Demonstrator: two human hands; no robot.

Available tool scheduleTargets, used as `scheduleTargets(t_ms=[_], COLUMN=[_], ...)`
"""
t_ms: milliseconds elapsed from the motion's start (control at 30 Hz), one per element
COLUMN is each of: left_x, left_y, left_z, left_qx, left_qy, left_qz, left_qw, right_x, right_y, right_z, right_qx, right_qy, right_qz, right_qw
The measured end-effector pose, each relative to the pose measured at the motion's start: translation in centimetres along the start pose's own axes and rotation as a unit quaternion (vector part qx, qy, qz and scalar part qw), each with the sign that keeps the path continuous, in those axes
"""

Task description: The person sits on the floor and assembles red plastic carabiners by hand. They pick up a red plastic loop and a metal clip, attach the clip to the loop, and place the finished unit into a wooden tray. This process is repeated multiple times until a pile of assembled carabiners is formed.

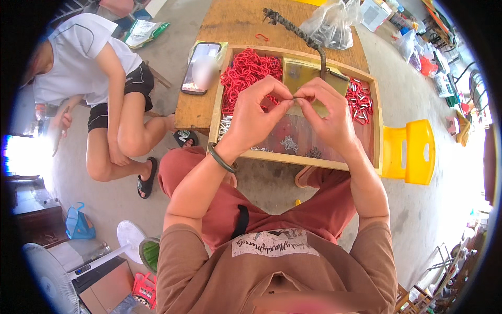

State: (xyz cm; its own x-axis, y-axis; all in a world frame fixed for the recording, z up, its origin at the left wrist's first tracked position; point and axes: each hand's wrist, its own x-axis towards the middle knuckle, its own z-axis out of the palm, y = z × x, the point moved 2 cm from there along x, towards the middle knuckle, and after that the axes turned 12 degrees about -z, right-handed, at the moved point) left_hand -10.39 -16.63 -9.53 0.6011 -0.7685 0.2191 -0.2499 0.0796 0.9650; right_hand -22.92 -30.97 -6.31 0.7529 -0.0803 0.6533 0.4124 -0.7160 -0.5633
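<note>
Above a shallow wooden tray, my left hand and my right hand meet with thumbs and forefingers pinched. Something tiny and dark sits between the fingertips, too small to name. Behind my left hand lies a heap of red hook-shaped pieces. More red pieces with silver parts lie in the tray's right side, past my right hand. Small silver bits and a darker little pile rest in the tray's near part. Under the hands is a yellowish plate.
A dark wrapped metal rod arches over the tray. On the wooden table are a phone and a clear plastic bag. Someone in a white shirt sits at left. A yellow chair stands at right.
</note>
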Motion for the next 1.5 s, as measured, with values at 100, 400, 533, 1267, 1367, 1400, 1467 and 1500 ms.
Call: scheduleTargets(t_ms=[100, 400, 533, 1267, 1367, 1400, 1467, 1500], left_x=[0.1, 0.4, 0.6, 0.3, 0.3, 0.2, 0.2, 0.2], left_y=[-0.9, -1.6, -1.8, -2.5, -2.4, -2.5, -2.7, -2.9], left_z=[0.4, 0.3, 0.2, 0.0, 0.0, 0.0, 0.1, 0.1], left_qx=[-0.147, -0.235, -0.243, -0.331, -0.349, -0.352, -0.358, -0.353], left_qy=[-0.014, -0.09, -0.097, -0.141, -0.158, -0.159, -0.162, -0.16], left_qz=[-0.081, -0.163, -0.16, -0.235, -0.249, -0.248, -0.246, -0.243], left_qw=[0.986, 0.954, 0.952, 0.903, 0.889, 0.888, 0.886, 0.889], right_x=[0.1, -0.3, 0.5, 1.1, 0.7, 0.5, 0.3, 0.2], right_y=[0.3, 0.8, 0.4, 0.5, 0.2, 0.2, 0.2, 0.1], right_z=[-0.7, -1.1, -1.4, -0.3, 0.2, 0.5, 0.7, 0.8], right_qx=[0.01, 0.112, 0.049, 0.035, 0.019, 0.013, -0.003, -0.013], right_qy=[0.026, 0.029, 0.005, -0.04, -0.025, -0.021, -0.02, -0.022], right_qz=[0.007, 0.113, 0.033, -0.009, -0.019, -0.022, -0.029, -0.032], right_qw=[1.0, 0.987, 0.998, 0.999, 0.999, 0.999, 0.999, 0.999])
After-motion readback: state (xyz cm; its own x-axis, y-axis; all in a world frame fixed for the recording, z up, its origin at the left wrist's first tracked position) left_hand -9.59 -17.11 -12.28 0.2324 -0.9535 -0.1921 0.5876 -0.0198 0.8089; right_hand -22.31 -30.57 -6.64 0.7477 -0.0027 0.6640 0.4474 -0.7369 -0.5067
